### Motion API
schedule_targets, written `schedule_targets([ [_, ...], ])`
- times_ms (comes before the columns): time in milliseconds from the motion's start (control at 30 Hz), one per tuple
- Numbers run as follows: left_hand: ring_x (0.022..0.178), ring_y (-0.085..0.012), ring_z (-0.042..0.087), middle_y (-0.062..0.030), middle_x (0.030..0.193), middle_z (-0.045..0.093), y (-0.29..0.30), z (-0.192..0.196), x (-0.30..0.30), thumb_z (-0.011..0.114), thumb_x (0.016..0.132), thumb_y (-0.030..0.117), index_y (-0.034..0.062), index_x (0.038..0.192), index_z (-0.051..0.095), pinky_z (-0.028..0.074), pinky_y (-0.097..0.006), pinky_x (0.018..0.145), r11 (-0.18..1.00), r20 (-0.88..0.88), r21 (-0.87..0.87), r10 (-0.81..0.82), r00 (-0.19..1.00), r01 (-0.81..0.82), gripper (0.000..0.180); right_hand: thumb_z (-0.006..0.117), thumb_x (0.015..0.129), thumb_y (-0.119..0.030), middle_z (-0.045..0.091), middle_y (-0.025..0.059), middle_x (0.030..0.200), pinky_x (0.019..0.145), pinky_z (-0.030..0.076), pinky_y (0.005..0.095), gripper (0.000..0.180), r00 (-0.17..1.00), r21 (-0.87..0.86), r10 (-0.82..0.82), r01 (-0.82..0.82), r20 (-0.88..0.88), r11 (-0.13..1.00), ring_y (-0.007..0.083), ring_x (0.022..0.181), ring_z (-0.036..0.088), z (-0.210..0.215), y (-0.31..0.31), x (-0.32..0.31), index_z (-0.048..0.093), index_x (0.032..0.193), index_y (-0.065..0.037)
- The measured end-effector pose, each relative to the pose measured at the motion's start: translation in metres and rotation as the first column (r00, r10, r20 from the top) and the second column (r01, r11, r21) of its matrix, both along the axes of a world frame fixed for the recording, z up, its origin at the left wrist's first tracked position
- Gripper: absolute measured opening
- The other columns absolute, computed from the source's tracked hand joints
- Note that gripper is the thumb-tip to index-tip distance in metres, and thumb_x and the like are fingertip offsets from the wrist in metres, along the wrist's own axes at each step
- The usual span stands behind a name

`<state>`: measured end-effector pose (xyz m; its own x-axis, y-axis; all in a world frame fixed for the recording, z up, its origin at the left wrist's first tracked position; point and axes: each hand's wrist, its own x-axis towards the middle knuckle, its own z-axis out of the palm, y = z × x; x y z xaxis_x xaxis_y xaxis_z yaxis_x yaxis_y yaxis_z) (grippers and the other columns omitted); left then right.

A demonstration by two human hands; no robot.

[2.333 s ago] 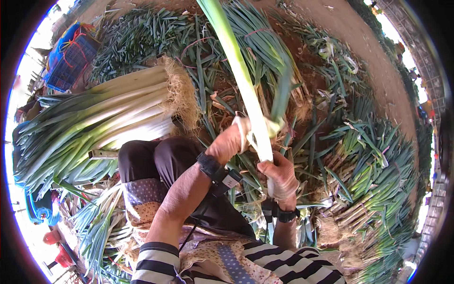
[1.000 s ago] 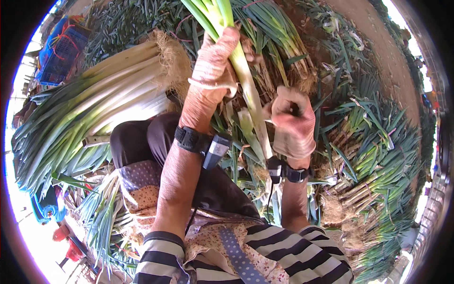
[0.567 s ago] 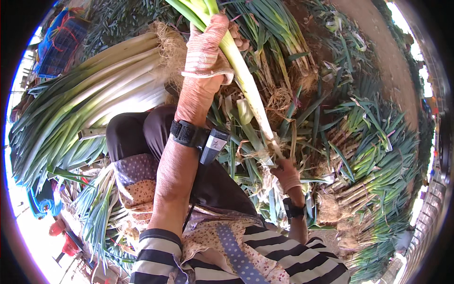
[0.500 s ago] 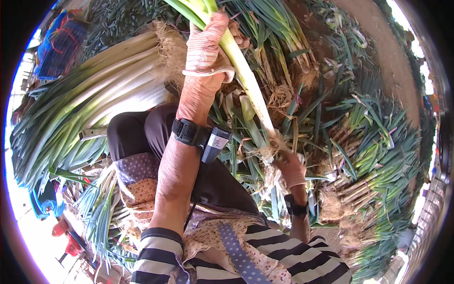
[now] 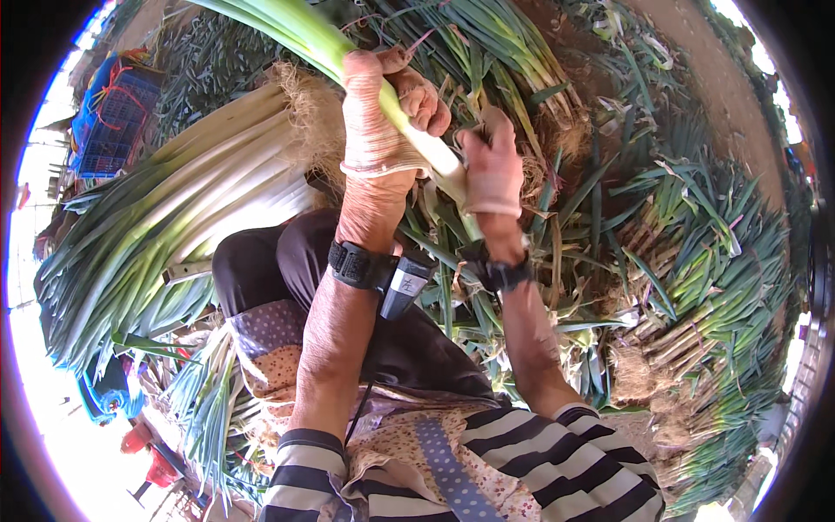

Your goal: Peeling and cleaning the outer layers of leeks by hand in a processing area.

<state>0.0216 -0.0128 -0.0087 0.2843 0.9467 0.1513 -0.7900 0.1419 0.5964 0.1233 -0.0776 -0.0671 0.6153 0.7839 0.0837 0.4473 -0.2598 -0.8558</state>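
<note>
Left hand (image 5: 369, 120) wraps its grip round a leek (image 5: 435, 155); for the right hand (image 5: 494, 170), I cannot tell.

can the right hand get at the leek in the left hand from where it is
Probably yes: the right hand is close beside the leek along its pale lower part, with nothing visible between them, though blur hides whether they touch.
</note>
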Motion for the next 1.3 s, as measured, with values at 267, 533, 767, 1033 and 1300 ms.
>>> schedule_targets([
  [267,0.047,-0.0139,0.039,0.0003,0.054,0.042,0.011,0.007,-0.022,0.055,0.073,0.076,0.0128,0.083,0.057,0.031,-0.027,0.041,0.956,0.142,0.145,-0.276,0.951,0.256,0.065,0.070,0.081,-0.032,0.063,0.0126,0.104,0.084,0.049,0.0339,0.042,0.941,0.154,0.325,-0.337,0.096,0.929,0.0232,0.095,0.060,-0.027,-0.019,0.050,0.059,0.113,-0.007],
  [533,0.053,-0.0161,0.040,-0.0016,0.058,0.044,0.014,0.008,-0.023,0.051,0.071,0.081,0.0119,0.075,0.054,0.033,-0.031,0.049,0.988,0.152,0.043,-0.153,0.976,0.149,0.069,0.073,0.078,-0.019,0.067,0.0074,0.087,0.071,0.049,0.0254,0.024,0.832,-0.005,0.297,-0.338,-0.469,0.941,0.0126,0.076,0.061,0.013,-0.057,0.027,0.069,0.096,-0.003],
  [767,0.048,-0.0113,0.034,0.0016,0.056,0.039,0.012,0.017,-0.035,0.055,0.071,0.077,0.0113,0.078,0.052,0.027,-0.025,0.038,0.982,0.164,0.122,-0.163,0.973,0.144,0.066,0.075,0.076,-0.021,0.069,0.0090,0.084,0.071,0.050,0.0284,0.027,0.961,-0.441,-0.010,-0.118,-0.277,0.890,0.0153,0.075,0.063,-0.062,-0.107,0.059,0.070,0.097,-0.005],
  [1033,0.039,-0.0092,0.036,0.0026,0.050,0.040,-0.008,0.041,-0.024,0.045,0.069,0.085,0.0081,0.085,0.057,0.029,-0.023,0.032,0.993,-0.011,0.096,-0.062,0.998,0.063,0.079,0.074,0.078,-0.016,0.065,0.0089,0.098,0.073,0.051,0.0236,0.029,0.828,-0.150,0.382,-0.474,-0.410,0.867,0.0156,0.082,0.063,0.023,-0.071,0.017,0.066,0.103,-0.005],
  [1300,0.041,-0.0092,0.043,0.0025,0.054,0.045,-0.005,0.046,-0.030,0.057,0.077,0.071,0.0024,0.101,0.059,0.032,-0.023,0.033,0.994,-0.069,0.044,0.104,0.992,-0.101,0.073,0.072,0.075,-0.025,0.061,0.0031,0.070,0.050,0.044,0.0257,0.030,0.722,-0.334,-0.113,-0.171,-0.682,0.927,0.0109,0.055,0.054,-0.072,-0.118,0.045,0.067,0.089,0.001],
])
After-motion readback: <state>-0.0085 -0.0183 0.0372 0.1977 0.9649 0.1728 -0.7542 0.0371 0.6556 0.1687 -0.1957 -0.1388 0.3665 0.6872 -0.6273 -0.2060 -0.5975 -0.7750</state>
